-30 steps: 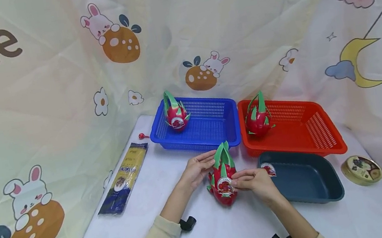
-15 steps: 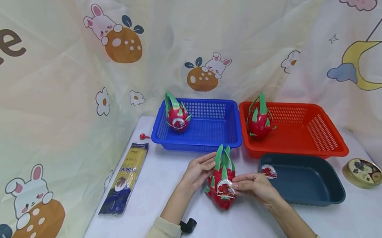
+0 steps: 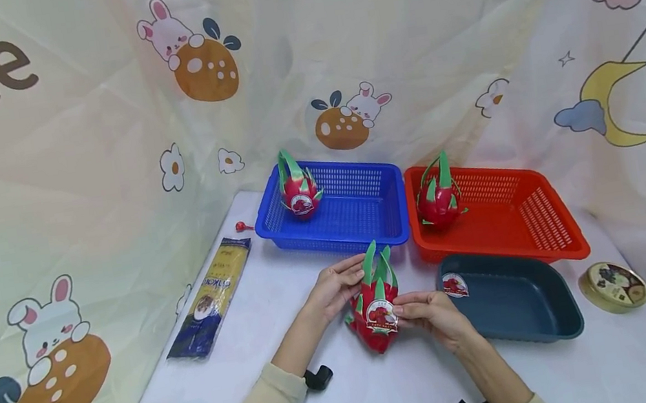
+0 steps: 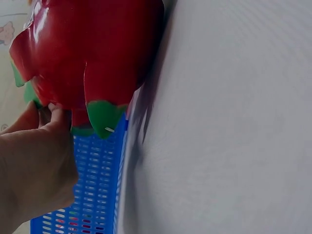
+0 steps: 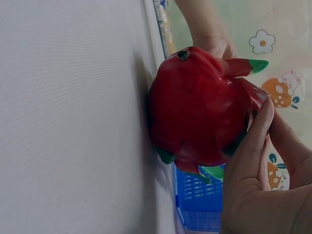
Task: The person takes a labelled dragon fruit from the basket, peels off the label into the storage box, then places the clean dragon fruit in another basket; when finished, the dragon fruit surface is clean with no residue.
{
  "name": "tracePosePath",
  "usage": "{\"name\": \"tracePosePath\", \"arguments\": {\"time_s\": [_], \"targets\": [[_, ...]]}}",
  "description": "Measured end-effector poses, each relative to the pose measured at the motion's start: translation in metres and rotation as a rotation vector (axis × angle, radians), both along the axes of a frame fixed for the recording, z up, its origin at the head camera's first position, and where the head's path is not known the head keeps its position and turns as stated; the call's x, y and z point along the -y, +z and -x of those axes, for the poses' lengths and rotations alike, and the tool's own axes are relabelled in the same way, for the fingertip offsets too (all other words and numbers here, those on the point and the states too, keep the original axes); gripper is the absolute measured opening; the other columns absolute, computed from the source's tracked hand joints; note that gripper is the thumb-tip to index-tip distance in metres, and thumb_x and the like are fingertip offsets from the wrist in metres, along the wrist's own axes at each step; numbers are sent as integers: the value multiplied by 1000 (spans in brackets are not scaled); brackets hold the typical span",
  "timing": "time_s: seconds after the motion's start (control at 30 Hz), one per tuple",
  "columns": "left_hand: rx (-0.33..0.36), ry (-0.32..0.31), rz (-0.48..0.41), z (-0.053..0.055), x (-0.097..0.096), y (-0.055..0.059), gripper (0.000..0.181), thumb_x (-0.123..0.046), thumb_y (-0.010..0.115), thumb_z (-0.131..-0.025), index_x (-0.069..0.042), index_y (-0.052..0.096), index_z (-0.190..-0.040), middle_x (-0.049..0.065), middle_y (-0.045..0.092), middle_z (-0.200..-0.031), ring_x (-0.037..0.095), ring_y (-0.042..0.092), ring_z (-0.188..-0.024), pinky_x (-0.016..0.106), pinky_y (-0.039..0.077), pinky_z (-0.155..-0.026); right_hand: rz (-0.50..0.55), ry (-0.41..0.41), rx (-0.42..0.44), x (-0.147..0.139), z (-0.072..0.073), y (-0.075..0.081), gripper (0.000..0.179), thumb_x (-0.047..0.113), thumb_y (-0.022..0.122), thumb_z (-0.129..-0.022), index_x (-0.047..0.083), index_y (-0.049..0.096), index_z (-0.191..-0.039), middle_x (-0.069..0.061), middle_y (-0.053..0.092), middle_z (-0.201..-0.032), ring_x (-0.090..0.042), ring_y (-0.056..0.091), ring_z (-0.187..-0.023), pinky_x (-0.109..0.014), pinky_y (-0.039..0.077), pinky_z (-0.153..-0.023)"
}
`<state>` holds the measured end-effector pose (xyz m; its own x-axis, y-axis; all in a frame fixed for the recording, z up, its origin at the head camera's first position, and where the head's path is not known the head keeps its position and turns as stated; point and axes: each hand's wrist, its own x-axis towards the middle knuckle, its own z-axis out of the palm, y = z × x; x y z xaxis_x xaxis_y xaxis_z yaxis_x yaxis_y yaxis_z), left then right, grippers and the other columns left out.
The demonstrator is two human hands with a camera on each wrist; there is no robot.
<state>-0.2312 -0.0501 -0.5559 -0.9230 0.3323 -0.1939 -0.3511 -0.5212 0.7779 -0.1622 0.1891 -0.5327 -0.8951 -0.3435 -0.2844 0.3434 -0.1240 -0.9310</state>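
In the head view, a red model dragon fruit (image 3: 374, 333) with green leaf tips lies on the white table before me. My left hand (image 3: 336, 290) holds it by its upper left side, near the leaves. With thumb and forefinger, my right hand (image 3: 434, 317) pinches the right edge of a round sticker (image 3: 381, 317) on the fruit's front. From the left wrist, the fruit's red underside (image 4: 97, 48) fills the upper left, and it hides some of the left fingers. The right wrist view has the fruit's blunt end facing the camera.
Behind are a blue basket (image 3: 356, 214) and a red basket (image 3: 501, 220), each holding another dragon fruit. A dark blue tray (image 3: 520, 304) bearing a similar sticker sits right, beside a round gold tin (image 3: 613, 287). Left lie a long yellow-and-blue packet (image 3: 212, 298) and a small red object (image 3: 242, 226).
The held dragon fruit has turned a little, its lower end shifting slightly left and its leaf tips looking more spread. Both hands keep nearly the same place, the right one still at the sticker.
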Motion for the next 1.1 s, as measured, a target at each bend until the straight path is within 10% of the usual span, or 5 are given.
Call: {"name": "tracePosePath", "arguments": {"time_s": [0.33,0.53,0.87,1.1], "targets": [[26,21,-2,-1,0,-2,50,13,56,-98,9,50,-148,24,62,-141,19,70,-111,27,60,-89,46,38,4,-1,-3,2,16,3,66,-101,1,78,-110,-6,77,-101,-15,76,-88,-30,62,-83],[60,97,-1,-1,3,-3,44,10,56,-100,10,54,-144,19,71,-127,29,69,-118,28,59,-91,143,52,-100,-6,-11,33,21,1,62,-102,11,80,-106,-4,79,-100,-14,75,-86,-28,62,-84],[43,62,-4,0,2,5,43,9,59,-100,10,57,-143,9,75,-114,13,71,-100,26,59,-87,-54,-140,-153,-43,-1,68,25,9,72,-99,-2,73,-121,-4,79,-105,-17,75,-94,-33,61,-89],[71,51,6,-3,5,7,44,10,57,-100,9,56,-144,6,75,-111,12,70,-101,26,58,-88,-137,-128,-143,-83,6,71,25,11,69,-101,1,72,-124,-1,77,-109,-17,73,-98,-32,61,-88]]}}
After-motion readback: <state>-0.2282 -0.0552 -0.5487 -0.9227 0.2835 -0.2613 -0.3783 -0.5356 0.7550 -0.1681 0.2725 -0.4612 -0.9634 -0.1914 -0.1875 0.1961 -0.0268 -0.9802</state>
